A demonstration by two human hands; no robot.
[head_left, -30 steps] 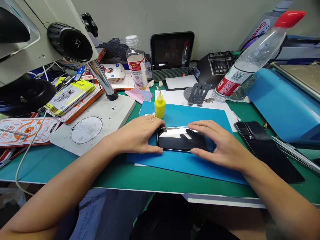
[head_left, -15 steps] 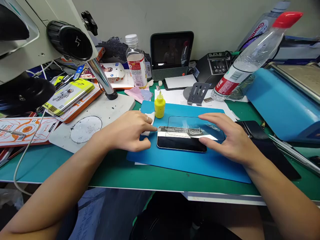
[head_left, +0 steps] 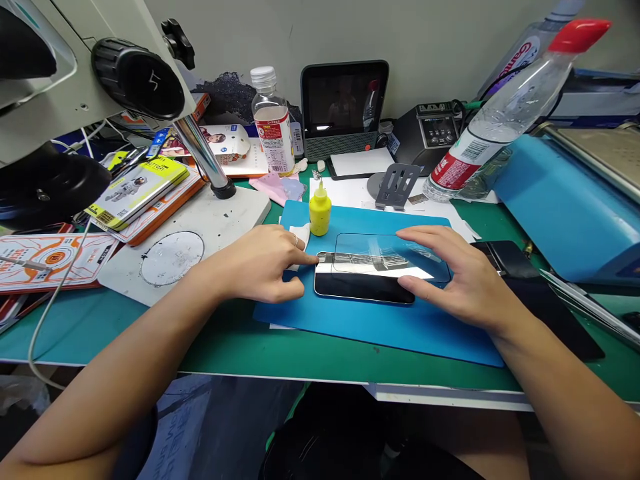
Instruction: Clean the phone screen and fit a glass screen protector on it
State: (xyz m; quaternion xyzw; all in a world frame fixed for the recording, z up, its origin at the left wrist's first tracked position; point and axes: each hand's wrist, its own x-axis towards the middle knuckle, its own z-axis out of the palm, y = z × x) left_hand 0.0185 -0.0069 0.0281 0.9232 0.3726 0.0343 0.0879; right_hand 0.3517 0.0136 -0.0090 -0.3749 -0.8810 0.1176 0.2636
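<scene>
A smartphone [head_left: 363, 288] lies face up, its dark screen reflecting bright shapes, on a blue mat [head_left: 395, 327]. Above it, a clear glass screen protector [head_left: 367, 245] with a thin black border is held by its edges between the thumb and fingers of my right hand [head_left: 453, 277]. My left hand [head_left: 267, 263] holds nothing; its index finger is stretched out to the phone's upper left corner, with the thumb apart below. Behind the left fingers lie a white tissue [head_left: 301, 235] and a yellow squeeze bottle [head_left: 320, 212] with a pointed nozzle.
At the left stands a microscope [head_left: 140, 77] on a pale base [head_left: 235, 213], beside stacked boxes [head_left: 145, 187]. Bottles [head_left: 274, 130], a dark display [head_left: 345, 100] and a metal stand [head_left: 397, 185] line the back. A blue machine [head_left: 565, 207] and a black flat case [head_left: 545, 300] are at the right.
My left index finger has shifted slightly right, onto the phone's corner. The right hand and the screen protector have barely moved.
</scene>
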